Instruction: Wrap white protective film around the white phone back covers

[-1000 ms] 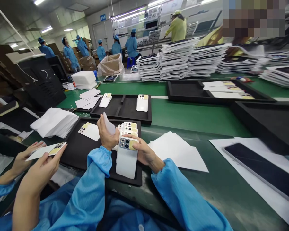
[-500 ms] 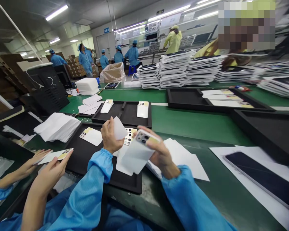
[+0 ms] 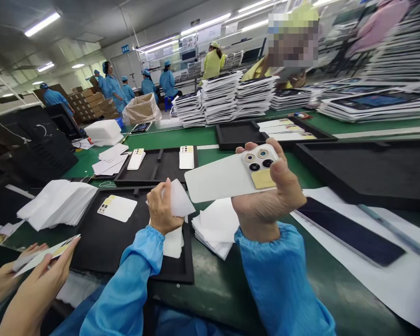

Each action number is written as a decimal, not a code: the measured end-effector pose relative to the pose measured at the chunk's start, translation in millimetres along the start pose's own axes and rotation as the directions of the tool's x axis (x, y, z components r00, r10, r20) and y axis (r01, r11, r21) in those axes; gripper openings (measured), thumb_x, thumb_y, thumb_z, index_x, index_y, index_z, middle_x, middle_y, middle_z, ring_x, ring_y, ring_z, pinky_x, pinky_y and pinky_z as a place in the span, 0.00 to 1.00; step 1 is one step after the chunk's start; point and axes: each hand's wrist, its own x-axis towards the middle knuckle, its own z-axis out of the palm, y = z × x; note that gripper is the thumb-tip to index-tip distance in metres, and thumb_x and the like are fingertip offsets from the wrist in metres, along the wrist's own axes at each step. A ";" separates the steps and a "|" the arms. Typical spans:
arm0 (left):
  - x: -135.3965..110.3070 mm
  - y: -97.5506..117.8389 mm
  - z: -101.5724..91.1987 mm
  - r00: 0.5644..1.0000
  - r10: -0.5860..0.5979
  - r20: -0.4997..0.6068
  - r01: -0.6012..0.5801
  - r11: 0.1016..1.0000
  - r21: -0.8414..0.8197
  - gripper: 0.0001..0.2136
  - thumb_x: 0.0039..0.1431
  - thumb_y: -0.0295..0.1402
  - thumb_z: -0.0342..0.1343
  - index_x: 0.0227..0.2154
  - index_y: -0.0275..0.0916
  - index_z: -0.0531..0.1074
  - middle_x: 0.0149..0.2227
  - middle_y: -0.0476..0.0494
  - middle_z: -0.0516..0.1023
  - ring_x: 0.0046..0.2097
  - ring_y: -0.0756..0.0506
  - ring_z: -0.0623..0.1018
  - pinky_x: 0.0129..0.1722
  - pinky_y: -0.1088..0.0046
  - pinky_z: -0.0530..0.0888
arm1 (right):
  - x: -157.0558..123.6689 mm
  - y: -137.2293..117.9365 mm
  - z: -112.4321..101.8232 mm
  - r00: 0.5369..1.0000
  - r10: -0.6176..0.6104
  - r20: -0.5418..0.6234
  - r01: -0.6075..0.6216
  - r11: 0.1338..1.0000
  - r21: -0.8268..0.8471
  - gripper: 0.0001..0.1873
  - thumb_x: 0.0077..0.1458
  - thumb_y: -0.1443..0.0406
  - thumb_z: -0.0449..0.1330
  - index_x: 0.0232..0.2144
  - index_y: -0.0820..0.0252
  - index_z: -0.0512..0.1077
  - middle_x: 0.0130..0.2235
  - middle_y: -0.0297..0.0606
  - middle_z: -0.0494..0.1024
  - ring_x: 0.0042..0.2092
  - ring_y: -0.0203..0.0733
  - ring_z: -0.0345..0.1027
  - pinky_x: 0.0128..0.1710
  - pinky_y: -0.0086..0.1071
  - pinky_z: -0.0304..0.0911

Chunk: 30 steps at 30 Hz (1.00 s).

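My right hand [image 3: 273, 198] grips a white phone back cover [image 3: 217, 179], held up and lying sideways. Its lens cluster and a yellowish patch lie by my thumb. Bunched in the closed fingers of my left hand [image 3: 160, 210] is a small white sheet [image 3: 180, 199]. Below that hand, other white covers [image 3: 172, 246] are partly hidden in a black tray [image 3: 103, 249]. A single phone back [image 3: 117, 208] lies farther left in the same tray. White sheets [image 3: 216, 223] are piled between my two hands.
At left, a co-worker's hands [image 3: 44, 275] hold another phone back. A paper stack [image 3: 58, 200] stands beyond them. Behind is a divided black tray [image 3: 150, 165] with phone backs. On paper at right rests a dark phone-shaped panel [image 3: 350, 231].
My right hand has raised the phone back and moved it right, away from the tray, turning it sideways. My left hand still holds the white sheet. The view has swung right.
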 end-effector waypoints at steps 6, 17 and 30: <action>-2.1 0.5 0.1 1.000 0.008 -0.024 -0.008 0.999 -0.035 0.45 0.41 0.39 0.59 0.64 0.28 0.51 0.52 0.28 0.65 0.50 0.33 0.69 0.46 0.60 0.64 | -3.9 4.1 -0.1 0.999 0.028 0.027 -0.027 0.999 -0.029 0.18 0.43 0.60 0.61 0.40 0.55 0.73 0.38 0.37 0.77 0.47 0.51 0.72 0.51 0.51 0.64; -2.0 -0.9 -2.0 0.998 -0.018 -0.056 0.017 1.000 -0.010 0.45 0.43 0.41 0.58 0.64 0.29 0.51 0.51 0.28 0.65 0.50 0.33 0.69 0.46 0.59 0.65 | -19.2 18.3 4.5 0.974 0.195 0.115 -0.195 0.981 -0.013 0.20 0.40 0.60 0.63 0.40 0.56 0.72 0.38 0.36 0.77 0.44 0.48 0.73 0.50 0.47 0.65; -4.6 -1.9 -5.9 0.998 -0.056 -0.012 0.056 0.998 -0.025 0.45 0.44 0.49 0.59 0.62 0.29 0.53 0.51 0.27 0.68 0.50 0.34 0.70 0.48 0.60 0.65 | -31.3 44.8 6.2 0.957 0.272 0.104 -0.273 0.962 -0.001 0.24 0.48 0.49 0.62 0.44 0.56 0.70 0.35 0.35 0.77 0.40 0.44 0.74 0.43 0.42 0.68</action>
